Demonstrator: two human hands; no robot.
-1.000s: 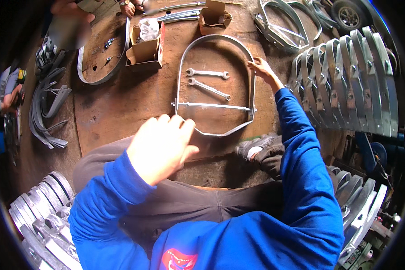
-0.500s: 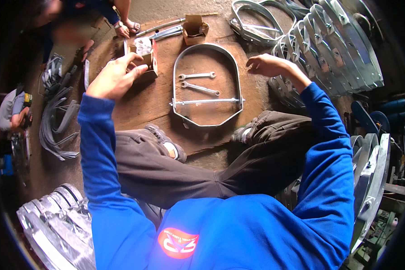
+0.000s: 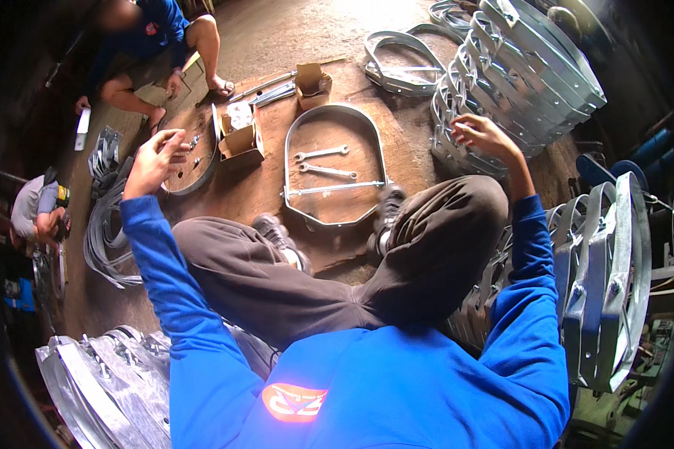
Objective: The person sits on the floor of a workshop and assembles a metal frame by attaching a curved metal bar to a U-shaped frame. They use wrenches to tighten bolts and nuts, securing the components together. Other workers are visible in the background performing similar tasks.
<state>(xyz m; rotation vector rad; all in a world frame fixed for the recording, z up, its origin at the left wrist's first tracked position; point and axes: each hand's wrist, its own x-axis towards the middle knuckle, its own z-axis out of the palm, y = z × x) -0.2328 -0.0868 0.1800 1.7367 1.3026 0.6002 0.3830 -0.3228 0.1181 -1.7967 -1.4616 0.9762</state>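
Observation:
A metal strap frame with a rounded top and a rod across it lies on the wooden board before my feet. Inside it are two wrenches, an upper wrench and a lower wrench. My left hand hovers by a curved metal strip and some small bolts, left of an open cardboard box holding white packing. Its fingers are loosely bent and hold nothing visible. Raised beside the stacked metal frames, my right hand has its fingers apart, nothing in them.
A smaller open carton and metal bars lie beyond the frame. Another person squats at the far left; a second person is farther off. Bent strips lie left. More frames stand right, others near left.
My left hand has moved left, away from the cardboard box. My right hand has shifted right and slightly nearer, toward the stacked frames. The view has tilted, showing more of the squatting person.

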